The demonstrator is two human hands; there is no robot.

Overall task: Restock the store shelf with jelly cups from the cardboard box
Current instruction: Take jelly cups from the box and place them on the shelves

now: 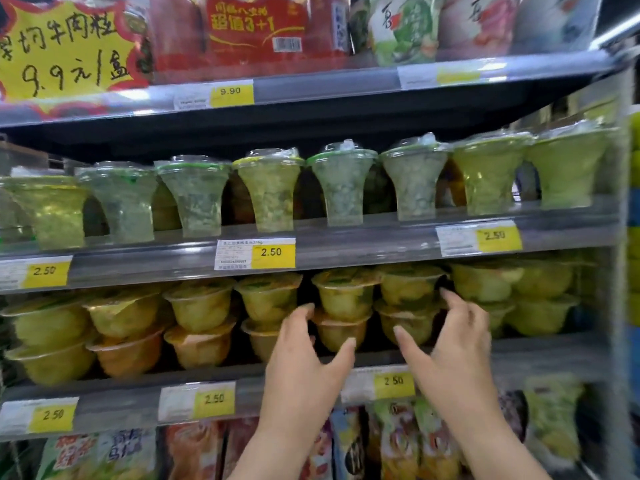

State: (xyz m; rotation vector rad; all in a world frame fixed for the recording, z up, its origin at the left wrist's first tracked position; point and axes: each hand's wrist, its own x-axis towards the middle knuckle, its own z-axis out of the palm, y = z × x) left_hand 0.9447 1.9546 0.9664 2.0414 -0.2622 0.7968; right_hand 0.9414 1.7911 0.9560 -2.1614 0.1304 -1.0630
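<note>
Yellow jelly cups stand two high along the lower middle shelf (540, 355). My left hand (304, 358) reaches up to one stack of jelly cups (341, 306); its spread fingers lie at the stack's left side and its thumb touches the front of the lower cup. My right hand (453, 344) is at the neighbouring stack (410, 289), thumb on the lower cup's front, fingers reaching past its right side. Neither hand lifts a cup. No cardboard box is in view.
Tall flared green jelly cups (341, 185) line the shelf above, under a dark shelf board. Red multipacks (256, 29) and a yellow handwritten sign (65, 46) sit on top. Snack bags (398, 441) fill the bottom shelf. Yellow 2.50 price tags (273, 252) run along the edges.
</note>
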